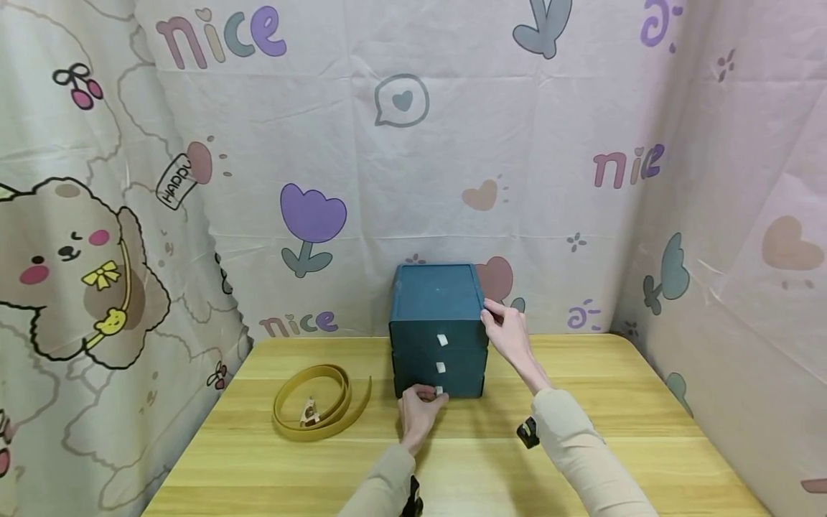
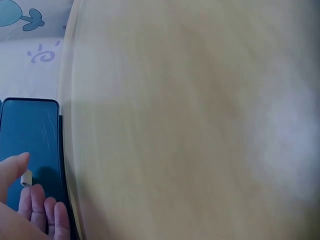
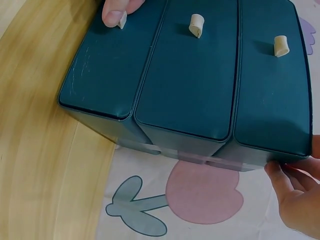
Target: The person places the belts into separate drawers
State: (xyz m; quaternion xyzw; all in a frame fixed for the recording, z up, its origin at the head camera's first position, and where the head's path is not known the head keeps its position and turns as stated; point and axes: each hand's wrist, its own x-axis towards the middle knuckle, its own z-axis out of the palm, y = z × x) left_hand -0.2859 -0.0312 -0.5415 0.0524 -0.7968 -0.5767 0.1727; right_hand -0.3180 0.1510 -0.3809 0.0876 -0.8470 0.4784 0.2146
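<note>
A dark teal box of three stacked drawers (image 1: 438,332) stands at the back middle of the table, each drawer front bearing a small white pull tab (image 3: 196,25). My left hand (image 1: 421,415) is at the bottom drawer, its thumb and fingertips around that drawer's tab (image 2: 26,178). All three drawers are pushed in. At the box's upper right edge, my right hand (image 1: 508,334) grips with its thumb against the side (image 3: 272,169) and a finger over the top.
Left of the box lies a coiled mustard-yellow belt (image 1: 345,398) with a metal buckle (image 1: 310,414). A printed cloth (image 1: 446,165) hangs behind and on both sides of the wooden table (image 1: 620,402).
</note>
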